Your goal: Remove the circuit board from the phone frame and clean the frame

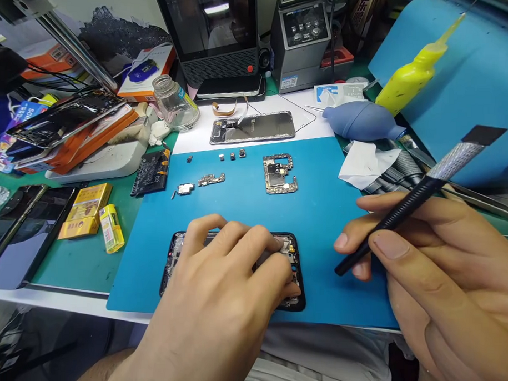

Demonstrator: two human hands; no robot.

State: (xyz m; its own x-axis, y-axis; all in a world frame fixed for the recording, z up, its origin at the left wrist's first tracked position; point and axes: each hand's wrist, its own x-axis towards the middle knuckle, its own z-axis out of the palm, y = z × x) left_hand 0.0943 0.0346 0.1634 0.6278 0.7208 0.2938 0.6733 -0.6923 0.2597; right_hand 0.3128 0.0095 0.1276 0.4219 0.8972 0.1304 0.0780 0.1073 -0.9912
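An opened phone frame lies on the blue mat near its front edge. My left hand covers its middle, fingers curled down onto it and thumb at the right side; the fingertips are partly hidden. In my right hand, to the right above the mat, is a brush with a black ridged handle, its dark slanted bristles pointing up and away. Beyond the frame lie a phone circuit board, a smaller board, several tiny camera modules and a black battery.
A detached phone screen lies on white paper at the back. Right are a blue air blower, a yellow bottle and tissue. Left are a glass jar, a yellow lighter and a dark phone.
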